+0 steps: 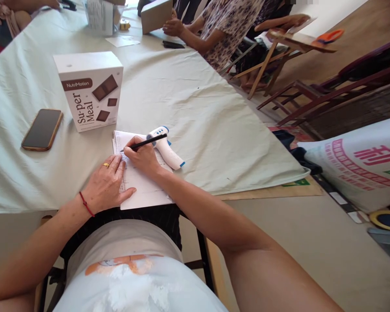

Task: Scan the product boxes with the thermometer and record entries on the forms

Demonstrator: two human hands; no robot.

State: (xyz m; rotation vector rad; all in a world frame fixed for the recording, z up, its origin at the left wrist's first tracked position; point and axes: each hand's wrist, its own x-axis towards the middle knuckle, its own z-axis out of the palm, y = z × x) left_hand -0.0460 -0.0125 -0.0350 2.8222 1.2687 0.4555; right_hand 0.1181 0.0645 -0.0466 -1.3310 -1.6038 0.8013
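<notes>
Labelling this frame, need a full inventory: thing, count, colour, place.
paper sheet: 1, white, table edge, under both hands
pen: 1, black, in right hand, tip on the sheet
thermometer gun: 1, white and blue, lying beside the sheet
box: 1, white with brown print, upright behind the sheet
phone: 1, dark screen, orange rim, left of the box
tablecloth: 1, pale green, over the table
second phone: 1, black, far end of the table
cardboard box: 1, brown, far end, by another person's hand
sack: 1, white with pink print, floor at right
left hand: 1, ring and red wrist cord, flat on the sheet
right hand: 1, gripping the pen
</notes>
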